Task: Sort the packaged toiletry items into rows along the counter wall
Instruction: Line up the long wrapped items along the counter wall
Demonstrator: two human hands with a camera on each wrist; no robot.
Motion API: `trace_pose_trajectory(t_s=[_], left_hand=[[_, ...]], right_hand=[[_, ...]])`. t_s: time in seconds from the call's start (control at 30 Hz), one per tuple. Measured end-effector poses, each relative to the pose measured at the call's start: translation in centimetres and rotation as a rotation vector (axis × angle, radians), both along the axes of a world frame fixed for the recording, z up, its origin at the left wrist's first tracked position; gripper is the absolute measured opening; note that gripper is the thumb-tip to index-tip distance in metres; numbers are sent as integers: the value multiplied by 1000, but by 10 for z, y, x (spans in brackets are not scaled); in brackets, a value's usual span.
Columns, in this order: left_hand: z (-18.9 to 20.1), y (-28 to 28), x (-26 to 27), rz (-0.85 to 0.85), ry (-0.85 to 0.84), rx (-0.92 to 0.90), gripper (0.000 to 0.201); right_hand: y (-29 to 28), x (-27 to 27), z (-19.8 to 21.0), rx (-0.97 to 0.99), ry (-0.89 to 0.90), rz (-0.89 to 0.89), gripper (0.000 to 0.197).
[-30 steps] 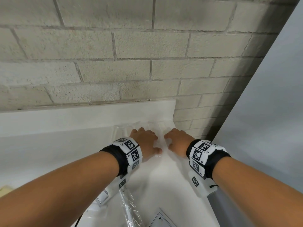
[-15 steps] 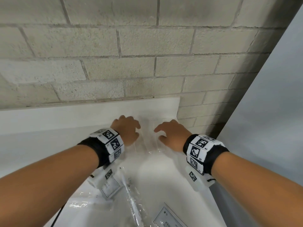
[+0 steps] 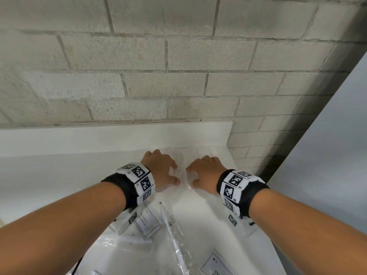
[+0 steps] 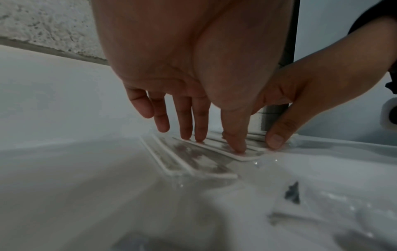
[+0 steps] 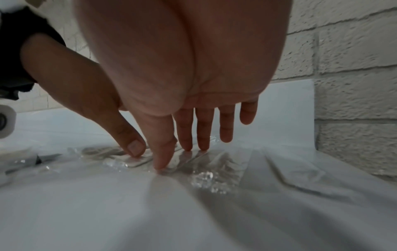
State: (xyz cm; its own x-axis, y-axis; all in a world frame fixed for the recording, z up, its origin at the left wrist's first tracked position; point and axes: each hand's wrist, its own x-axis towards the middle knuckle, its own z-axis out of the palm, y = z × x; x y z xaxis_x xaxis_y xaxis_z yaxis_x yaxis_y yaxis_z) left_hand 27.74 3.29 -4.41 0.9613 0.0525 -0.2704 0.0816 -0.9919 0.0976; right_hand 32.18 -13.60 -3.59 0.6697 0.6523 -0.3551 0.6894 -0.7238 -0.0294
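Observation:
Several flat clear-wrapped packets (image 3: 183,164) holding thin white items lie side by side at the counter's back right corner, beside the backsplash (image 3: 99,139). My left hand (image 3: 160,169) presses straight fingers down on them from the left. In the left wrist view the fingertips (image 4: 198,135) touch the packets (image 4: 193,158). My right hand (image 3: 204,173) presses on the same group from the right. In the right wrist view its fingertips (image 5: 187,144) rest on the crinkled wrap (image 5: 204,175). Neither hand grips anything.
Nearer me lie a labelled shampoo and conditioner sachet (image 3: 148,221), a long clear-wrapped stick-like item (image 3: 172,231), another labelled packet (image 3: 216,264) and a clear bag (image 3: 123,245). A brick wall (image 3: 178,86) backs the counter. A grey panel (image 3: 327,155) stands beyond the counter's right edge.
The hands spread apart on the packets, the left sliding left, then drew a little closer again. The head view dipped, so more loose packets show near me.

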Motion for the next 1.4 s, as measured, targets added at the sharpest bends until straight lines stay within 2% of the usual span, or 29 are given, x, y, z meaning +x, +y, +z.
trace_pose_trajectory(t_s=[0.43,0.6,0.67,0.77,0.87,1.07,1.17,1.27,1.4], left_hand=[[1,0,-2,-30,-44,-43,55],[19,24,-7,-13,-167,-67,35],[20,44,-10,17,-163,-72,32],[12,59,-16,38,-58,-97,40],[5,51,-25,-32,29,-69,55],[0,44,-30,-41,-21,-87,65],[1,43,-27,13,-46,-145,75],[-2,47,-23,60,-47,-184,66],[-8,60,-26,78,-7,-151,53]], right_hand=[[1,-2,0,20,32,-74,53],[0,-3,7,138,24,-95,51],[5,-5,9,187,24,-74,46],[19,-8,8,136,12,-6,44],[32,-12,5,5,-1,27,45],[40,-17,3,-73,-27,26,44],[44,-18,5,36,-12,16,47],[52,-22,8,122,28,69,44],[59,-26,6,34,68,104,39]])
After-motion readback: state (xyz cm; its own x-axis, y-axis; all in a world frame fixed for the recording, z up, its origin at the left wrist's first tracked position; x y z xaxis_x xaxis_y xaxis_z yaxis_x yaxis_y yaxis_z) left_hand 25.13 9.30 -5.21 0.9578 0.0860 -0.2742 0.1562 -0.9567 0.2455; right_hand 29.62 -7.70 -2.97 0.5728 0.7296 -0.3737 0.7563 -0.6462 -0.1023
